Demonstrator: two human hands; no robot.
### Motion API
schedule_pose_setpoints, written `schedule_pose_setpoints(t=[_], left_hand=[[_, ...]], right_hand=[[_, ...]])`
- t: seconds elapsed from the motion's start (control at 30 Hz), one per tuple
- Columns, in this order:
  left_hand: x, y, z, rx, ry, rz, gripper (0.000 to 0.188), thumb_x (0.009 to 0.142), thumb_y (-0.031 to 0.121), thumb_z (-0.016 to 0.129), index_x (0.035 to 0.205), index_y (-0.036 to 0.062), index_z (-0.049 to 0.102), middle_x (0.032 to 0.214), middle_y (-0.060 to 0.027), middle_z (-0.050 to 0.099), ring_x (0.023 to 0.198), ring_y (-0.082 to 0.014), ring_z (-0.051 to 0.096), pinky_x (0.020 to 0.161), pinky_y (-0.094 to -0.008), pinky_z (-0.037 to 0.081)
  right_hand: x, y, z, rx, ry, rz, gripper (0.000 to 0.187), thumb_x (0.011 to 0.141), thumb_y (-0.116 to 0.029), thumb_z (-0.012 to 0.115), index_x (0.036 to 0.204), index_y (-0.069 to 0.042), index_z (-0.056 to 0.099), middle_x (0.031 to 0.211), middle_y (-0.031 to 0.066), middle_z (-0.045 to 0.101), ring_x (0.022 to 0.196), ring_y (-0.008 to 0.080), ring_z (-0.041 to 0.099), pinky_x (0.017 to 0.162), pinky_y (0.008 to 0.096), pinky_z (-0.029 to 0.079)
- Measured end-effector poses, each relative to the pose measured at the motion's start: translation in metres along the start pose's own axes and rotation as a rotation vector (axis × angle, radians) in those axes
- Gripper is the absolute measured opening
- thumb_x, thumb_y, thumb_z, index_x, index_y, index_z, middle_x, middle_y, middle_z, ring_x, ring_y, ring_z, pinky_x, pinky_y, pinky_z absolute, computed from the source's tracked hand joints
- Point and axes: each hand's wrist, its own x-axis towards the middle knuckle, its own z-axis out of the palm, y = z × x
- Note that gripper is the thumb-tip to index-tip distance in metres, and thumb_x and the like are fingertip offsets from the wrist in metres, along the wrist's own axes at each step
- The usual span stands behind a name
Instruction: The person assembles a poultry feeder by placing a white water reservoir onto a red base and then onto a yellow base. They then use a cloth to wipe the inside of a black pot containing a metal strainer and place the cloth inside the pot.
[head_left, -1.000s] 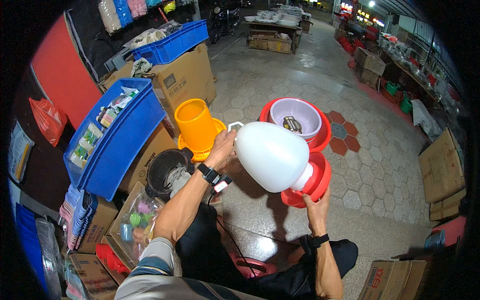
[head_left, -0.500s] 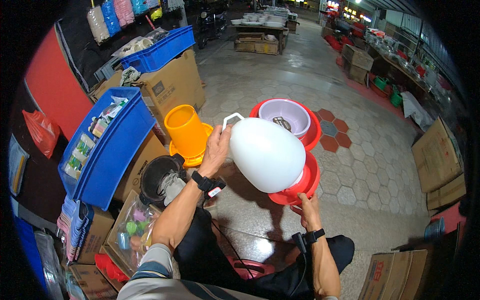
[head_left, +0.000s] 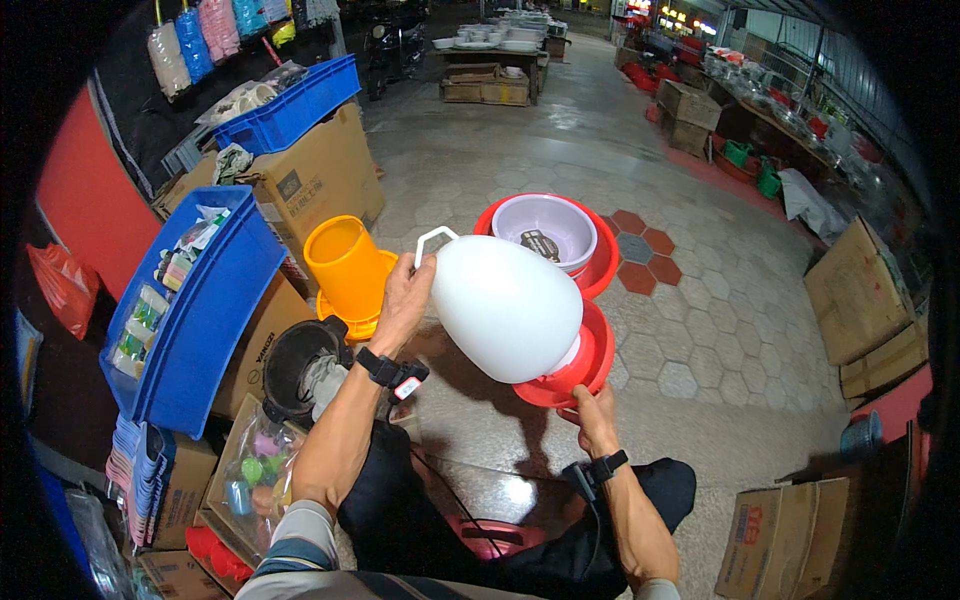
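Note:
Between my hands is a poultry drinker, tilted on its side, with a white plastic jar (head_left: 505,308) and a red round base (head_left: 597,350). My left hand (head_left: 405,298) is closed at the jar's rounded end, by its white loop handle (head_left: 432,240). On the other end, my right hand (head_left: 597,420) grips the rim of the red base, thumb on the near side; its other fingers are mostly hidden. Just beyond the jar, a lilac basin (head_left: 575,232) sits inside a larger red basin (head_left: 607,262). An orange feeder (head_left: 345,268) stands left of my left hand.
To the left are a black bucket (head_left: 290,375) with grey cloth, a blue crate (head_left: 205,325) of small packages and a cardboard box (head_left: 325,175) under another blue crate (head_left: 300,105). More cardboard boxes (head_left: 785,535) stand at the right. A ware-covered table (head_left: 490,60) is far ahead.
The whole scene, with my hands and the drinker, has shifted a little left in the view. My grip and the drinker's tilt look about the same.

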Motion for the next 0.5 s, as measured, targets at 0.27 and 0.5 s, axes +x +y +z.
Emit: schedule_pose_setpoints(t=[0.27,0.5], left_hand=[[-0.006,0.009,-0.012,-0.177,-0.117,-0.306,0.036,0.108,0.040,0.048,0.127,0.0095,0.053,0.110,0.0002,0.057,0.095,-0.0123,0.060,0.072,-0.0261,0.055],[-0.005,-0.015,-0.020,-0.205,-0.069,-0.292,0.034,0.107,0.037,0.049,0.127,0.0091,0.055,0.113,-0.0016,0.059,0.095,-0.0137,0.063,0.070,-0.0244,0.056]], right_hand=[[0.012,0.007,0.002,-0.038,0.111,-0.122,0.051,0.086,-0.010,0.062,0.132,-0.008,0.043,0.123,0.0107,0.061,0.099,0.0253,0.065,0.073,0.0425,0.060],[0.022,0.026,0.009,-0.069,-0.030,-0.170,0.048,0.088,-0.011,0.064,0.133,-0.007,0.046,0.119,0.0106,0.064,0.094,0.0257,0.068,0.075,0.0430,0.061]])
